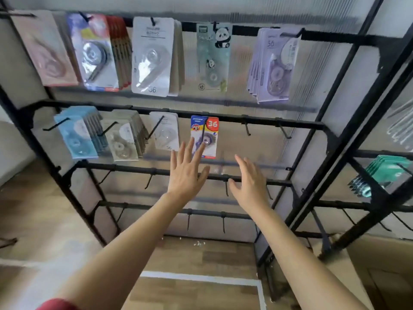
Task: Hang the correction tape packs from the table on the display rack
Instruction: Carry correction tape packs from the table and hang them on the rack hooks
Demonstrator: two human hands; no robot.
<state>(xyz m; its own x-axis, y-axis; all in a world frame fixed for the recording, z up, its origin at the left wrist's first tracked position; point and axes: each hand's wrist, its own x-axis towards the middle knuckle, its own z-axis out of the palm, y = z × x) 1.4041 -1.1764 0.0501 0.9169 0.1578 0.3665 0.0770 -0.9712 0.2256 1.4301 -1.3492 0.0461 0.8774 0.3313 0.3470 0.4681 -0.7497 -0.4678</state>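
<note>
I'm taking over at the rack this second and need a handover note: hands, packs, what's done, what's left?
Left hand: open, empty, fingertips over the lower part of the red-and-blue pack; contact unclear.
Right hand: open, empty, to its right.
Done: that pack hangs on a second-rail hook of the display rack; other packs fill the top rail and hooks left of it.
Left: empty hooks right of it and on lower rails; table out of view, so remaining packs unknown.

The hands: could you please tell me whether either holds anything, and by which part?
Nothing is held. The left hand and right hand are open; left fingers overlap the hanging colourful pack without gripping it.
</note>
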